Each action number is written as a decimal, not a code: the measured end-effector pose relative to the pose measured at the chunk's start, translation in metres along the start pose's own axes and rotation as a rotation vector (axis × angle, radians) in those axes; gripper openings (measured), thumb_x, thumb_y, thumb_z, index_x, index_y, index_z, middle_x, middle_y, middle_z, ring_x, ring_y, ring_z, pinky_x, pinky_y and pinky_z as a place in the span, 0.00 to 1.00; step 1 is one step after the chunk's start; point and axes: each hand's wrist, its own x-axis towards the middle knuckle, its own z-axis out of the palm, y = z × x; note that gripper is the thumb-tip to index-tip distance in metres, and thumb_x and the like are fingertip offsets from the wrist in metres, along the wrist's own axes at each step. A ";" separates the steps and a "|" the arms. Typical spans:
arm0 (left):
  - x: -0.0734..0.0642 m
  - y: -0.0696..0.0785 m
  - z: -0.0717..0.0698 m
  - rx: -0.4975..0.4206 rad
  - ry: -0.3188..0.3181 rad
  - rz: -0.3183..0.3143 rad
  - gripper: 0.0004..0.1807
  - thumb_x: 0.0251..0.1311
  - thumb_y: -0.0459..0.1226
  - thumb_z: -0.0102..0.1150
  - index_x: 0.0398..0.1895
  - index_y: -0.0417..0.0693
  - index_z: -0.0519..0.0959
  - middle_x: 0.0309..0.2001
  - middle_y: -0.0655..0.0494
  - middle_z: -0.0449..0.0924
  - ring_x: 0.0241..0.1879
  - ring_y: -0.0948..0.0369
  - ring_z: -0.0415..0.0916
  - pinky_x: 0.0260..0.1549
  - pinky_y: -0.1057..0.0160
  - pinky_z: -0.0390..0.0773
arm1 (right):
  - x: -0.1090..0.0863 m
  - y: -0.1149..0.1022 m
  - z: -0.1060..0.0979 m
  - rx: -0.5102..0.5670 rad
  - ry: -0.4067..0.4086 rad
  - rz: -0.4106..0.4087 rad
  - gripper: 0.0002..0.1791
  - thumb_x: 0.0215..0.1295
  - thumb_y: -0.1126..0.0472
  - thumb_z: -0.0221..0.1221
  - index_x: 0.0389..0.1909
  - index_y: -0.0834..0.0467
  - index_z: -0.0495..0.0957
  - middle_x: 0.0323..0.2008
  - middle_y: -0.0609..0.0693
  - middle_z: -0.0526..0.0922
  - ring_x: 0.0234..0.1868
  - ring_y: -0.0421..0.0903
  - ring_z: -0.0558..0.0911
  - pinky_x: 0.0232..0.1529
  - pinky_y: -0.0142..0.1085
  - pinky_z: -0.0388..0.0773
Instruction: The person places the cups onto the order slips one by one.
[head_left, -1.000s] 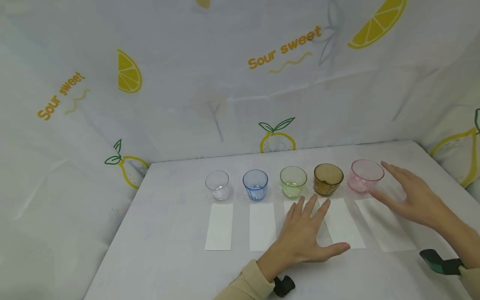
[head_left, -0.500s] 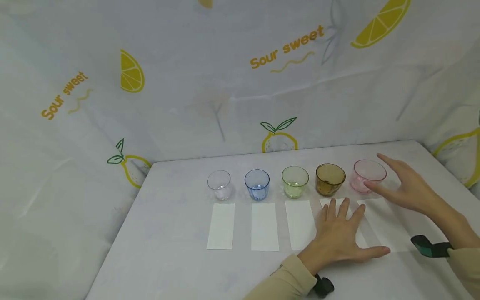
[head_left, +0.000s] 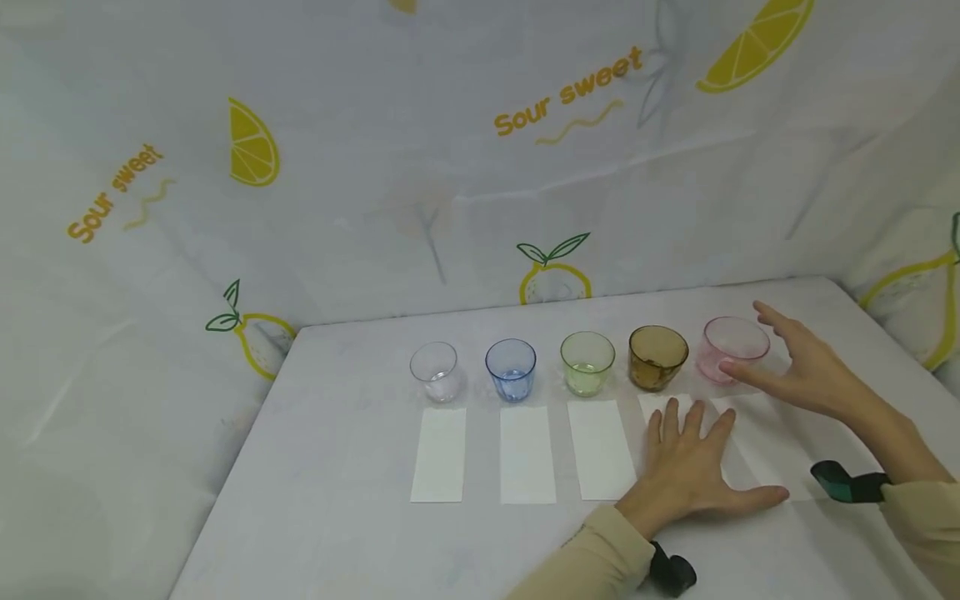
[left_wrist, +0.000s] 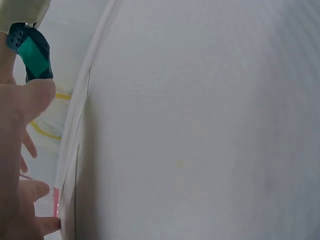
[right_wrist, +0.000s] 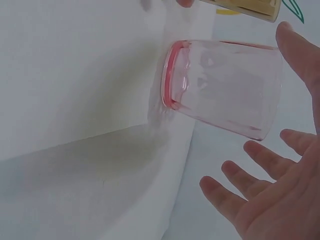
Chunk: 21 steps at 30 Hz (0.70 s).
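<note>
On the right of the bench (head_left: 337, 467), the pink cup (right_wrist: 225, 85) stands just beside the right hand (head_left: 810, 379), whose thumb and fingers are apart (contact unclear); the left hand (head_left: 682, 479), fingers spread, crosses the white papers (head_left: 602, 450).

On my feed, two long beige sleeves: the left sleeve (head_left: 592, 554), a faint dark marking (head_left: 573, 536) near its cuff, and the right sleeve (head_left: 921, 525), creased. There's a black left wrist camera (head_left: 672, 572), rounded; the right wrist camera (head_left: 870, 487), dark and curved, shows a green panel (left_wrist: 34, 56).
</note>
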 end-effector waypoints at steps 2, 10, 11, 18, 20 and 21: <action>0.001 0.002 0.003 0.038 0.002 -0.019 0.51 0.49 0.84 0.38 0.78 0.83 0.52 0.78 0.75 0.52 0.80 0.61 0.50 0.75 0.57 0.58 | 0.002 0.001 0.001 0.006 -0.003 -0.008 0.59 0.61 0.50 0.70 0.81 0.64 0.42 0.70 0.82 0.59 0.66 0.83 0.61 0.55 0.78 0.58; 0.003 0.009 0.014 0.160 0.032 -0.063 0.51 0.48 0.86 0.31 0.76 0.82 0.55 0.77 0.76 0.51 0.79 0.62 0.49 0.73 0.58 0.56 | 0.005 0.004 0.005 -0.001 -0.006 -0.019 0.60 0.59 0.52 0.72 0.80 0.68 0.43 0.67 0.83 0.61 0.62 0.81 0.64 0.49 0.79 0.63; 0.003 0.009 0.015 0.167 0.033 -0.064 0.51 0.49 0.86 0.31 0.76 0.82 0.55 0.77 0.76 0.51 0.79 0.62 0.49 0.73 0.58 0.55 | 0.005 0.004 0.005 -0.003 -0.010 -0.014 0.60 0.59 0.52 0.72 0.80 0.68 0.43 0.67 0.84 0.61 0.62 0.81 0.64 0.49 0.79 0.64; 0.006 0.011 0.019 0.155 0.050 -0.082 0.45 0.56 0.82 0.31 0.76 0.83 0.55 0.77 0.75 0.51 0.79 0.61 0.48 0.73 0.58 0.54 | 0.009 0.005 0.008 0.013 0.016 -0.032 0.53 0.58 0.56 0.73 0.74 0.76 0.52 0.64 0.83 0.65 0.57 0.81 0.70 0.52 0.72 0.71; 0.005 0.011 0.019 0.142 0.058 -0.079 0.44 0.56 0.81 0.33 0.76 0.82 0.56 0.77 0.75 0.52 0.79 0.61 0.48 0.73 0.58 0.55 | 0.009 0.005 0.009 0.019 0.011 -0.025 0.52 0.58 0.57 0.74 0.72 0.77 0.54 0.63 0.82 0.66 0.56 0.81 0.71 0.52 0.67 0.73; 0.005 0.011 0.020 0.139 0.053 -0.075 0.45 0.56 0.81 0.33 0.76 0.82 0.55 0.77 0.75 0.52 0.79 0.61 0.48 0.73 0.59 0.54 | 0.008 0.005 0.009 0.021 0.007 -0.020 0.52 0.59 0.57 0.74 0.72 0.77 0.54 0.62 0.82 0.66 0.56 0.81 0.72 0.51 0.65 0.74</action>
